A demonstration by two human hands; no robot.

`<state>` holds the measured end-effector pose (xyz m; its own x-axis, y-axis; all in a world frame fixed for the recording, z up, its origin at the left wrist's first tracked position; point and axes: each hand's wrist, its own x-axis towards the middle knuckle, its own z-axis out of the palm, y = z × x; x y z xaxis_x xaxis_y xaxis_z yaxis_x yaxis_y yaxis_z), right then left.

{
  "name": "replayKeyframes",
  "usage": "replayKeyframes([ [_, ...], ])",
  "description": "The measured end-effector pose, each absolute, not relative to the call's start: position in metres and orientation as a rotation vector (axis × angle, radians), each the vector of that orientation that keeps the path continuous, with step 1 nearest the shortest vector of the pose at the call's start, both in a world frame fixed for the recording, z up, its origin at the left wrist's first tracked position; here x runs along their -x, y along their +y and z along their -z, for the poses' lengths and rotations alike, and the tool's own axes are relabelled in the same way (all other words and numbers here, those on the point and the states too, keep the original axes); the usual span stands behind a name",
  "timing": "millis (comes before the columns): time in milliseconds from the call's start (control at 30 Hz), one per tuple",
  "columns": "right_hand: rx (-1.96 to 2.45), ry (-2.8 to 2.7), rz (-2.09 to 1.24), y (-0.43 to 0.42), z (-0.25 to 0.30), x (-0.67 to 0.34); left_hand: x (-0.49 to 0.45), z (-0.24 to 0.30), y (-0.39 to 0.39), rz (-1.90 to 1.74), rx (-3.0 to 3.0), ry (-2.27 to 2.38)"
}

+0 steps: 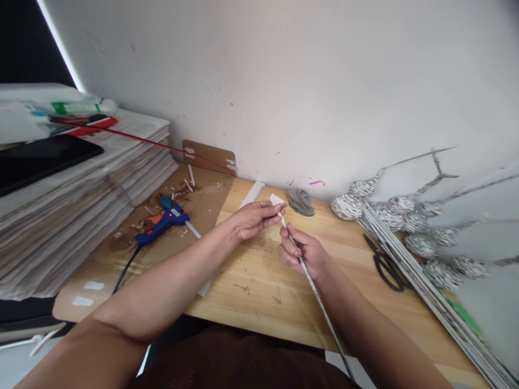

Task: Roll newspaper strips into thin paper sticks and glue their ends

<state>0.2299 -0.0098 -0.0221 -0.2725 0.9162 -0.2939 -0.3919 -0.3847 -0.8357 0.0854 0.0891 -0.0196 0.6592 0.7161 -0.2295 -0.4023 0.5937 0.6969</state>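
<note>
A long, thin rolled paper tube [322,302] runs from between my hands down past the table's front edge. My right hand [302,249] is closed around its upper part. At the tube's far end, a flat white paper end [277,200] sticks out, pinched between the thumb and fingers of my left hand [260,217]. A crumpled grey cloth [300,201] lies just beyond my hands. White paper strips [253,193] lie on the wooden table [259,275], partly hidden under my left arm.
A blue glue gun [162,224] rests on stained cardboard [206,197] at left, beside stacked newspapers [133,162]. On the right are black-handled scissors [387,267], a bundle of paper tubes [430,294] and several woven paper gourd shapes [346,206]. A wall [284,81] stands behind.
</note>
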Motion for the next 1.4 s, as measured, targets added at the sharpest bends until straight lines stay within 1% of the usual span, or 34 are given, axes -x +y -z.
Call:
replayKeyframes([
  [67,1.02,-0.824,-1.787,-0.01,0.021,-0.23,-0.085,0.02,0.089,-0.683,-0.664,0.514],
  [133,1.134,-0.922,-1.681,-0.011,0.02,-0.23,-0.085,0.02,0.089,-0.676,-0.677,0.497],
  [233,1.38,-1.201,-1.287,-0.011,0.019,-0.229,-0.086,0.02,0.088,-0.676,-0.694,0.51],
  [300,1.467,-1.376,-1.022,-0.012,0.018,-0.228,-0.086,0.019,0.088,-0.683,-0.693,0.535],
  [367,1.493,-1.461,-0.92,-0.012,0.019,-0.227,-0.087,0.019,0.087,-0.688,-0.689,0.544],
  [467,1.474,-1.412,-1.035,-0.012,0.02,-0.226,-0.086,0.018,0.086,-0.681,-0.687,0.525],
  [667,1.188,-1.03,-1.565,-0.011,0.02,-0.226,-0.085,0.016,0.084,-0.657,-0.689,0.502],
  [800,1.044,-0.846,-1.757,-0.014,0.017,-0.224,-0.085,0.015,0.082,-0.638,-0.71,0.485],
  [967,1.008,-0.827,-1.753,-0.022,0.016,-0.222,-0.081,0.011,0.077,-0.625,-0.758,0.477],
  [1167,1.146,-0.947,-1.684,-0.03,0.014,-0.215,-0.065,0.004,0.056,-0.695,-0.763,0.542],
  [1400,1.323,-1.361,-1.618,-0.042,-0.001,-0.187,-0.018,0.0,0.017,-0.855,-0.66,0.628],
])
